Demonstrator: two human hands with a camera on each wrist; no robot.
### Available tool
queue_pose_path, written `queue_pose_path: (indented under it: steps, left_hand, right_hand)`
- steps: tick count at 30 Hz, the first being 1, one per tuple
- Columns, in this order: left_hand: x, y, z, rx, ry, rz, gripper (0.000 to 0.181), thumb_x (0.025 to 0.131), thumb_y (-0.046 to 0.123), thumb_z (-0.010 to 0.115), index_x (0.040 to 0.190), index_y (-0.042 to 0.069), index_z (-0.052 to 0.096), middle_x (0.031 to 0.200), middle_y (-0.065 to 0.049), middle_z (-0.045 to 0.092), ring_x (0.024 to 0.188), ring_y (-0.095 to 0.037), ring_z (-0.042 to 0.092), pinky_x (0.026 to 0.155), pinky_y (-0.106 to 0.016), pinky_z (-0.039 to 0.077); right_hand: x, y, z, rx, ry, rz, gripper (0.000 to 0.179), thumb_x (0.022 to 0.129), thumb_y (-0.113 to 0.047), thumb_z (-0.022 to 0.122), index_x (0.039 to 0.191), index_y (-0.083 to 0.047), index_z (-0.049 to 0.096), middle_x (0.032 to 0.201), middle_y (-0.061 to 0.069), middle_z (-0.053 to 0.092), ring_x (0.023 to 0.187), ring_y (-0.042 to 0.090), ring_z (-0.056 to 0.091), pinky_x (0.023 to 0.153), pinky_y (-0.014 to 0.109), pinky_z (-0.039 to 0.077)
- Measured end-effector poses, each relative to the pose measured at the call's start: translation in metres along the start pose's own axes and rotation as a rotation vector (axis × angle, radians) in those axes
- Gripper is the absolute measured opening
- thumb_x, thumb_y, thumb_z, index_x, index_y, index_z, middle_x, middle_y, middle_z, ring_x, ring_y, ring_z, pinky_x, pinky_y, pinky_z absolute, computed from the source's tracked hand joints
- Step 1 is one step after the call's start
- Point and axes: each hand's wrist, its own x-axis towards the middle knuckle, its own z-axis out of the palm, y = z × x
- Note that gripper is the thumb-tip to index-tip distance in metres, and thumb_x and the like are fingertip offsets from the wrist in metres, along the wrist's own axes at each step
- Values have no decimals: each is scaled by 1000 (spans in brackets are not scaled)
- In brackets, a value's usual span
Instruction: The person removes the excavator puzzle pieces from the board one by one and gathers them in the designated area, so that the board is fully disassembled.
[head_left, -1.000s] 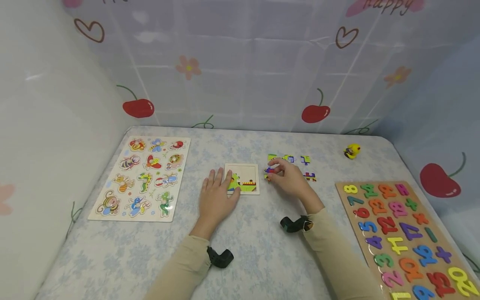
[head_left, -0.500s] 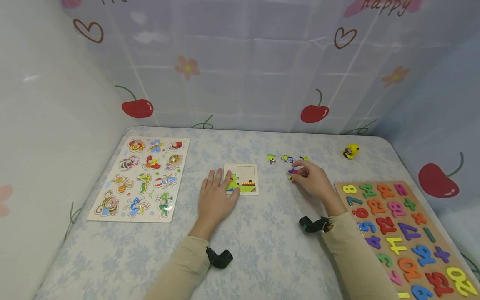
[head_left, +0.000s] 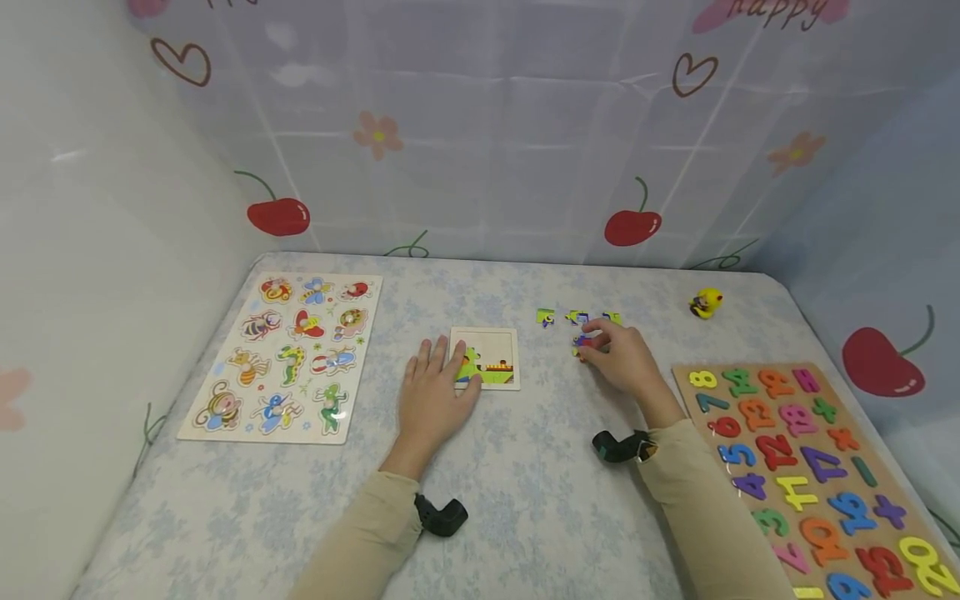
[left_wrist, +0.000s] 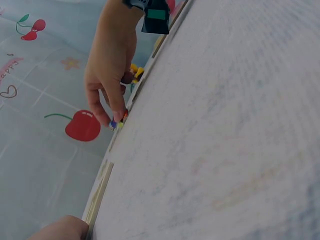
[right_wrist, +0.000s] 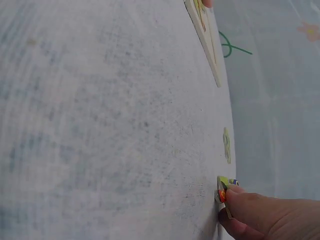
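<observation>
Left of the square puzzle tray (head_left: pixel 495 343), we see an insect puzzle board (head_left: pixel 273 344), flat and pale. The left hand (head_left: pixel 433 398) lies over the tray's left side, straight-fingered and gripping nothing, probably steadying its light wooden frame. Right of the tray, the right hand (head_left: pixel 622 360) pinches a thin jigsaw piece (head_left: pixel 579 346) (its picture is mostly hidden from us), likely for fine control. Farther right of the tray are a yellow duck toy (head_left: pixel 705 303) and a number board (head_left: pixel 817 437) with chunky numerals.
</observation>
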Motion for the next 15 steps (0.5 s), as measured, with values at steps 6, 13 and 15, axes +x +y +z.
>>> queue_pose_path:
  steps: [6, 13, 15]
  left_hand:
    - [-1, 1, -2, -7, -3, -2, 68, 97, 60, 42, 157, 29, 30, 167, -3, 20, 156, -26, 8, 126, -48, 9]
    - [-1, 2, -3, -15, 6, 0, 69, 97, 58, 44, 157, 28, 28, 166, -4, 21, 156, -27, 9, 126, -48, 9]
    - [-1, 2, -3, -19, 12, 1, 72, 97, 58, 45, 158, 27, 26, 166, -4, 22, 156, -27, 10, 126, -48, 10]
  right_hand:
    - [1, -4, 2, -117, 44, 34, 39, 93, -30, 70, 127, -14, 61, 102, 9, 69, 105, 31, 50, 80, 45, 45]
    - [-1, -5, 3, -212, 110, -20, 40, 89, -31, 74, 122, -11, 65, 99, 10, 67, 99, 33, 52, 74, 44, 46]
    - [-1, -7, 4, -183, 113, -38, 39, 90, -29, 74, 122, -10, 66, 97, 10, 67, 98, 32, 52, 75, 45, 46]
